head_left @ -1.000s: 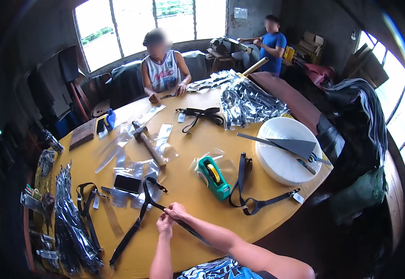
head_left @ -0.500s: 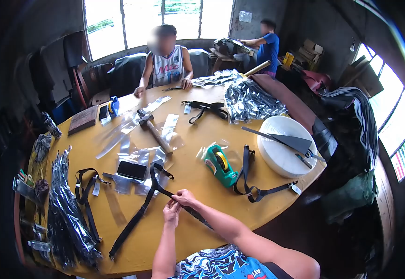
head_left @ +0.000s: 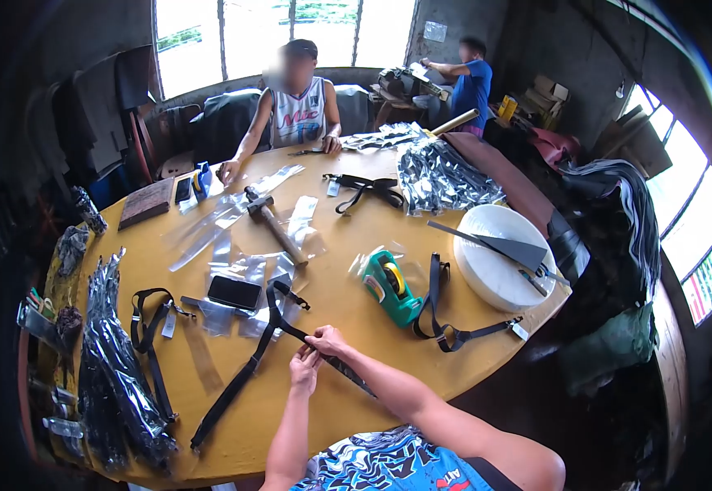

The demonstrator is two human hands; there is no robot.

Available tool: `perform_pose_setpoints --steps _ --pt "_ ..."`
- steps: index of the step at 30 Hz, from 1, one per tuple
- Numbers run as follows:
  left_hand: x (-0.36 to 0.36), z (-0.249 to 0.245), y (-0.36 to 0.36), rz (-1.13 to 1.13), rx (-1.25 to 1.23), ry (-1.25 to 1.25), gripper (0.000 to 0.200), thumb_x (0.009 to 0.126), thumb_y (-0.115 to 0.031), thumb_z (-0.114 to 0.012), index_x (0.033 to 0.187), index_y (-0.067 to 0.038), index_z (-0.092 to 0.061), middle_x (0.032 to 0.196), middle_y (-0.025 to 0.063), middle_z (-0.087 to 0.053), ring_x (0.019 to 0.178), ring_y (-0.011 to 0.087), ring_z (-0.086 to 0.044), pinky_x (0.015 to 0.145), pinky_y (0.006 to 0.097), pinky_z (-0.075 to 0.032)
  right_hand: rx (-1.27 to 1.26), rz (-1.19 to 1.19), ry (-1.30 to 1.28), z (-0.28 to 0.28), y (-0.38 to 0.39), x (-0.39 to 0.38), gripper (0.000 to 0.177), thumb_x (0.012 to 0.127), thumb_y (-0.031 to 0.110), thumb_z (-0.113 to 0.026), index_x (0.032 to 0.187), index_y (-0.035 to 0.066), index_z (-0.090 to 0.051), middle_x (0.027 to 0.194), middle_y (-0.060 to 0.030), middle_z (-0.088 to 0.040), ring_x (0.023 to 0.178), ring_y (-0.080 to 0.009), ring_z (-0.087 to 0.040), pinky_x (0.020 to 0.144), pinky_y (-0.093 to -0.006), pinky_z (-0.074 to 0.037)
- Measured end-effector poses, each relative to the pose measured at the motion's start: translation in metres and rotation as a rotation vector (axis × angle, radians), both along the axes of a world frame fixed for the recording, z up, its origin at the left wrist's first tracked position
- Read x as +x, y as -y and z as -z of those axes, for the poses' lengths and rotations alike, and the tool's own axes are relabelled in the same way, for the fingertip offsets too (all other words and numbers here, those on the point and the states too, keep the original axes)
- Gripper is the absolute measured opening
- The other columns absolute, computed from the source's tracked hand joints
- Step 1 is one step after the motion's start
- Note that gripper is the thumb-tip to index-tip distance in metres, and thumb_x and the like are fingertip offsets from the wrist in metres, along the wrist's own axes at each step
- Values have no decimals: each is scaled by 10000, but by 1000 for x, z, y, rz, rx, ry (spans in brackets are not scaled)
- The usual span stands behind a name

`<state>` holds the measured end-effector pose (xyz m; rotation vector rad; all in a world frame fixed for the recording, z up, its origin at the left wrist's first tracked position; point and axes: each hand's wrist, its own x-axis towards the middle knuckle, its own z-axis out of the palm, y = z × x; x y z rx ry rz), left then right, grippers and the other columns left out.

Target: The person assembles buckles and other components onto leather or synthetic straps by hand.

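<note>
Round yellow wooden table (head_left: 348,225) fills the frame's middle. At its lower centre the left hand (head_left: 304,370) and right hand (head_left: 329,340), touching, pinch a long black elastic strap (head_left: 241,385) with closed fingers. Its clip end lies on clear plastic bags (head_left: 253,270) beside a black phone (head_left: 234,292). A tug could likely drag those along.

Both hands, left hand (head_left: 303,367) and right hand (head_left: 328,340), are pinching the black strap (head_left: 245,378) lying across the yellow table (head_left: 339,319).
</note>
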<state>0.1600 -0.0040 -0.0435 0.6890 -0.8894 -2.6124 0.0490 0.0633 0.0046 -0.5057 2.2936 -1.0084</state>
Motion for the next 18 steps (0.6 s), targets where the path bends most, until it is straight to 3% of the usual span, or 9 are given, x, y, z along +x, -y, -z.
perform_pose_setpoints --steps 16,18 --pt "-2 -4 1 27 4 33 408 826 42 -562 1189 0 -381 1091 133 -557 957 205 -586 832 303 -495 31 3 4 -2 1 0 384 766 413 -614 888 54 -673 838 -133 -667 798 -233 -639 732 -323 -492" --pt "-1 -3 -2 21 -12 58 411 822 47 -564 1187 -3 -382 1084 131 -561 953 204 -588 830 301 -495 15 0 33 1 0 0 399 751 415 -615 888 45 -672 839 -165 -660 816 -273 -640 748 -349 -494"
